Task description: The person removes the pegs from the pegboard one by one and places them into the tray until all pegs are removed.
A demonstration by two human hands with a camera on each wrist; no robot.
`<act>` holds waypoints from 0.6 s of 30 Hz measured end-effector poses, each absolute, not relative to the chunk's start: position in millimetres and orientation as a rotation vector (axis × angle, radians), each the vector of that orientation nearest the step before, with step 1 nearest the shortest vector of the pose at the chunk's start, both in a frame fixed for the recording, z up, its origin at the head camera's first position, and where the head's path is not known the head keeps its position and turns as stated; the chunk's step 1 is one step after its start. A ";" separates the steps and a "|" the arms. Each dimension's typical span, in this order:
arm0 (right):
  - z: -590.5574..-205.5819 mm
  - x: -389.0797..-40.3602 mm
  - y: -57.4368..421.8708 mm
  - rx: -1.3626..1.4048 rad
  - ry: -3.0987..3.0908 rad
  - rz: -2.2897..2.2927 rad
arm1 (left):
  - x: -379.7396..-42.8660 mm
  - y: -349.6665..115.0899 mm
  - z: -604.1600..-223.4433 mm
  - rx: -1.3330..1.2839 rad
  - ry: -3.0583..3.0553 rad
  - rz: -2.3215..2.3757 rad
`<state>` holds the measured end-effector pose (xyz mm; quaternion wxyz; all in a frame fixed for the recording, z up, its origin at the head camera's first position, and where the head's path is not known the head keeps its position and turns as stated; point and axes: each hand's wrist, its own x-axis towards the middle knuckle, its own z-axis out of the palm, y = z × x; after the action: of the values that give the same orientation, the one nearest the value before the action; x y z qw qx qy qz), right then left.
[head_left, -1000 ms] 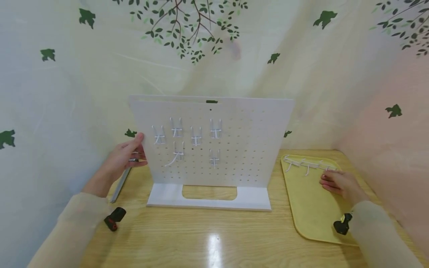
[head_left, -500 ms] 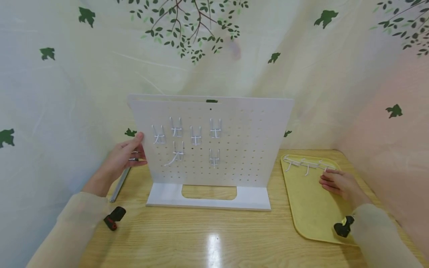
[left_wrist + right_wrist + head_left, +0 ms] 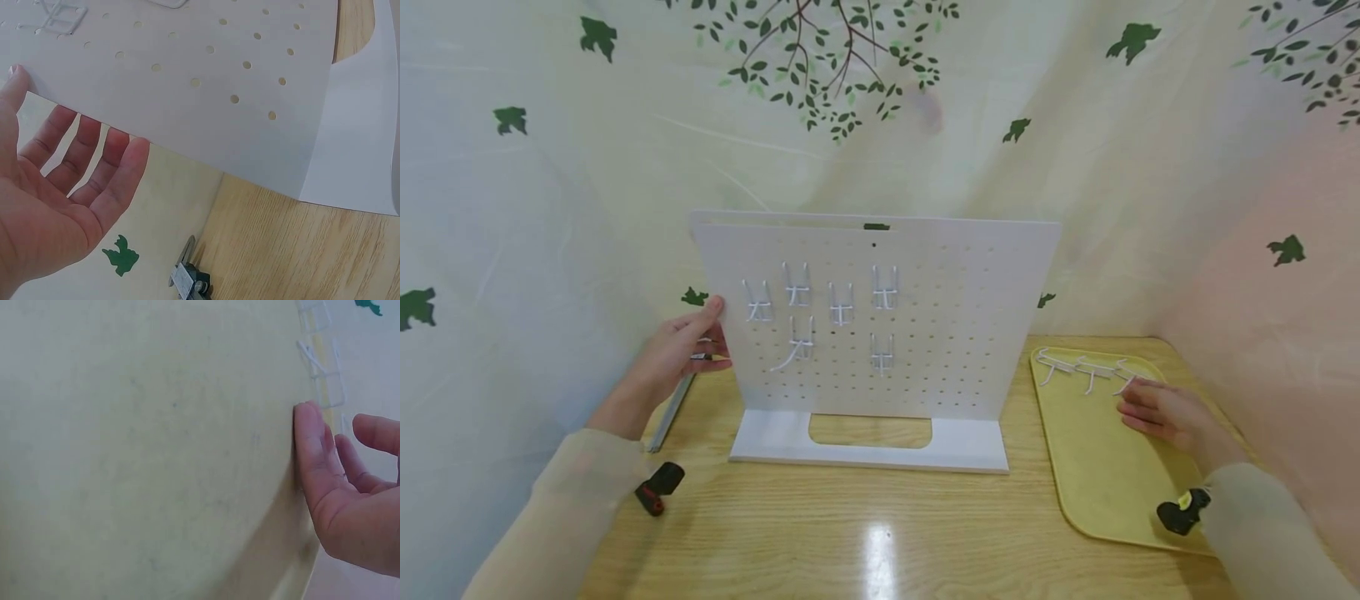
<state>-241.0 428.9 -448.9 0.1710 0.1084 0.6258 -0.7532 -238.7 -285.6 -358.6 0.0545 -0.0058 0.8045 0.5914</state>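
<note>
A white pegboard [image 3: 955, 333] stands upright on its wide base, with several white wire hooks [image 3: 841, 312] hung on its left half and middle. My left hand [image 3: 673, 354] holds the board's left edge, thumb on the front face and fingertips reaching behind it, as the left wrist view shows. At the right, my right hand [image 3: 1168, 417] is over the back of a yellow tray [image 3: 1097, 467], fingertips beside the rightmost of three loose wire hooks [image 3: 1093, 371]. In the right wrist view its thumb and fingers are spread apart, near wire hooks [image 3: 328, 381] in a row.
A long grey metal bar [image 3: 670, 421] lies on the wooden table [image 3: 820, 533] left of the board. In the left wrist view a grey and black metal tool [image 3: 187, 278] lies below the board's edge. A printed curtain [image 3: 880, 167] hangs behind and at both sides.
My right hand has drawn slightly right, off the rightmost hook in the tray, and more of that hook shows. The left hand keeps its hold on the pegboard.
</note>
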 end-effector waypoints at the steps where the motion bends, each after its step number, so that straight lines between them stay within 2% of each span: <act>1: -446.1 -240.6 426.9 0.292 1.780 -2.134 | -238.6 -285.7 -358.8 -0.014 2.444 1.796; 4: -434.3 -237.4 418.3 0.192 1.826 -2.132 | -237.7 -285.0 -358.3 -0.013 2.443 1.807; 11: -382.1 -207.0 367.9 -0.387 2.039 -2.204 | -236.5 -280.9 -356.4 0.025 2.445 1.805; 18: -330.1 -182.2 299.8 -0.557 2.150 -2.059 | -237.0 -282.8 -356.4 0.029 2.450 1.804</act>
<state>-182.2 299.8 -330.1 0.0566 -0.1836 0.7087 -0.6789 -237.0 -282.8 -356.4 0.0495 0.0094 0.8043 0.5921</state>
